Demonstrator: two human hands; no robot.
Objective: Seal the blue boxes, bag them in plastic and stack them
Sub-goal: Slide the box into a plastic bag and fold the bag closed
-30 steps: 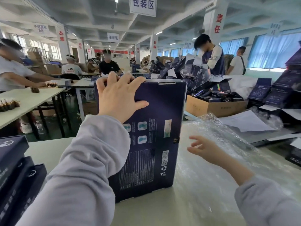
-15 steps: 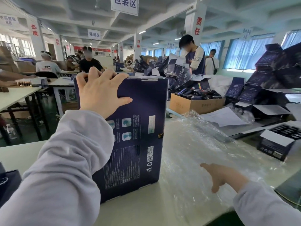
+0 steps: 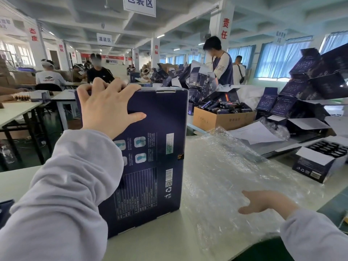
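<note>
A tall dark blue box [image 3: 150, 157] stands upright on the pale table [image 3: 17, 181], its printed back facing me. My left hand [image 3: 107, 108] grips its top left corner, fingers curled over the top edge and thumb lying across the face. To the right of the box lies a pile of clear bubble-wrap bags [image 3: 235, 166]. My right hand [image 3: 263, 202] rests on the near part of that plastic with its fingers stretched out, holding nothing.
An open blue box of dark vials [image 3: 320, 162] sits at the right. Behind it lean stacks of flat blue cartons [image 3: 310, 85] and a brown carton of bottles [image 3: 220, 117]. Loose white sheets [image 3: 254, 134] lie behind the plastic. Other workers stand and sit at far tables.
My right hand has dropped from mid-air down onto the bubble-wrap near me. The view has turned right. My left hand keeps its hold on the box top.
</note>
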